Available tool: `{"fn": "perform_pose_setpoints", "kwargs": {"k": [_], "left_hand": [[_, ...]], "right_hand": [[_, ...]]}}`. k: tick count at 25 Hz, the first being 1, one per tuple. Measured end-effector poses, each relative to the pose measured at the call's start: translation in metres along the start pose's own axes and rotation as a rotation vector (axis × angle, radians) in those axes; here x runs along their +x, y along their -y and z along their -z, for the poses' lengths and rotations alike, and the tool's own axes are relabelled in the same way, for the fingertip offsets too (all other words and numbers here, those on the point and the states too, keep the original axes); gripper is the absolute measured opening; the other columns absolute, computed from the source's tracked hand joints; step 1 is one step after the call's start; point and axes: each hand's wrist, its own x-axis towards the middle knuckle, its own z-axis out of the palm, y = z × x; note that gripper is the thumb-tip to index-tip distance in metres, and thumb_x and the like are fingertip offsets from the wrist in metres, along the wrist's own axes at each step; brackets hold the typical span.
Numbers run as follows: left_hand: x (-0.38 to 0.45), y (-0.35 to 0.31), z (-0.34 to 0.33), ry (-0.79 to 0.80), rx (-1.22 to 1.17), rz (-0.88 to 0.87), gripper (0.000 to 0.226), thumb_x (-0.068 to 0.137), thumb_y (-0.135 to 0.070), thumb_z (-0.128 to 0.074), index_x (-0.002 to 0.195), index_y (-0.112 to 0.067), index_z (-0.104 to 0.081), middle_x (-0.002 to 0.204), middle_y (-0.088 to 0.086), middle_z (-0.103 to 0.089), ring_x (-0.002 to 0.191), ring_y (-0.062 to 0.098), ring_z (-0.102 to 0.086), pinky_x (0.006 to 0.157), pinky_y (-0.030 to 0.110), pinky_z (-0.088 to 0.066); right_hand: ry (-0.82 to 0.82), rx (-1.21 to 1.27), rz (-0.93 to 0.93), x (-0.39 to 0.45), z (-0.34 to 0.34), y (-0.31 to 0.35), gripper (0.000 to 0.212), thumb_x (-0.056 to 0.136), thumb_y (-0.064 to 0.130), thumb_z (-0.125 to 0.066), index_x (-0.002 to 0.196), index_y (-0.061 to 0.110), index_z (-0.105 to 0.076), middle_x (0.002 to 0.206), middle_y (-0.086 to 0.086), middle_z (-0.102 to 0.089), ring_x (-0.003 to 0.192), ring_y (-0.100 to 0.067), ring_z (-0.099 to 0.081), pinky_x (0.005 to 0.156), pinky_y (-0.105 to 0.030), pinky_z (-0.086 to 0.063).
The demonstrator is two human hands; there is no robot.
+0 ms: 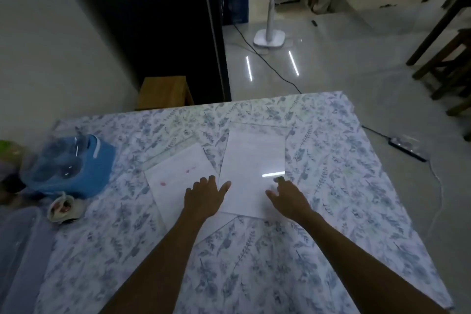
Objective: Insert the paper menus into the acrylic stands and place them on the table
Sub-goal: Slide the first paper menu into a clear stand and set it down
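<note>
White sheets flat on the floral-clothed surface (pixel 267 257), both hands down on them.
Left hand (pixel 204 197) spread flat, grip wide, over left paper (pixel 175 178); right hand (pixel 288 196) fingers splayed, grip wide, on glossy right sheet (pixel 252 160), apparently acrylic-covered. Blue bag (pixel 89 166) far left.

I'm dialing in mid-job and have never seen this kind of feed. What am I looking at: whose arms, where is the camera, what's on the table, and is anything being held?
There is no robot: one camera worn on a person's head looks down at their bare arms. The left hand rests flat on a white sheet with pink marks. The right hand touches a glossy white sheet, possibly in a clear stand; I cannot tell. Neither hand grips anything. Both sheets lie flat on the floral tablecloth. At the left edge sit a blue bundle under clear plastic and a small cup.
</note>
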Motion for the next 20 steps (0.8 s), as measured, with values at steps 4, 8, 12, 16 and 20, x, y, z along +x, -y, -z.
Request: {"fn": "perform_pose_setpoints", "kwargs": {"k": [4,8,12,16,20], "left_hand": [[0.012,-0.014,-0.027,0.044,-0.042,0.042,0.07,0.094,-0.066,-0.029,0.135,-0.012,-0.048,0.134,0.018,-0.049,0.121,0.037,-0.049,0.097,0.049,-0.045],[0.005,-0.024,-0.044,-0.068,-0.196,0.08,0.062,0.095,-0.061,-0.037,0.133,-0.014,-0.051,0.133,0.014,-0.05,0.122,0.032,-0.045,0.093,0.046,-0.048],[0.002,-0.029,-0.046,-0.13,-0.358,0.129,0.059,0.093,-0.06,-0.046,0.133,-0.016,-0.052,0.133,0.015,-0.053,0.122,0.032,-0.05,0.099,0.045,-0.045],[0.0,-0.028,-0.041,-0.104,-0.435,0.19,0.061,0.09,-0.063,-0.047,0.132,-0.018,-0.051,0.131,0.017,-0.057,0.119,0.036,-0.055,0.103,0.048,-0.044],[-0.028,-0.027,-0.038,-0.126,-0.518,0.19,0.061,0.089,-0.065,-0.048,0.129,-0.019,-0.052,0.129,0.013,-0.061,0.117,0.033,-0.058,0.103,0.048,-0.04]], "right_hand": [[-0.212,0.054,-0.13,-0.002,-0.01,-0.011,0.04,0.094,0.027,-0.056,0.128,0.008,-0.046,0.125,-0.019,-0.049,0.101,-0.036,-0.06,0.08,-0.038,-0.047],[-0.246,0.161,-0.167,-0.012,-0.026,-0.014,0.038,0.093,0.024,-0.059,0.126,0.009,-0.046,0.122,-0.016,-0.049,0.089,-0.028,-0.058,0.072,-0.031,-0.041],[-0.295,0.339,-0.214,-0.015,-0.028,-0.014,0.039,0.09,0.023,-0.061,0.125,0.011,-0.049,0.121,-0.015,-0.056,0.086,-0.017,-0.05,0.077,-0.03,-0.042],[-0.314,0.417,-0.225,-0.025,-0.026,-0.011,0.039,0.089,0.025,-0.059,0.124,0.014,-0.048,0.119,-0.013,-0.063,0.094,-0.023,-0.06,0.083,-0.034,-0.049],[-0.353,0.532,-0.255,-0.056,-0.016,-0.012,0.035,0.091,0.023,-0.059,0.125,0.014,-0.05,0.121,-0.011,-0.066,0.099,-0.025,-0.064,0.082,-0.034,-0.051]]}}
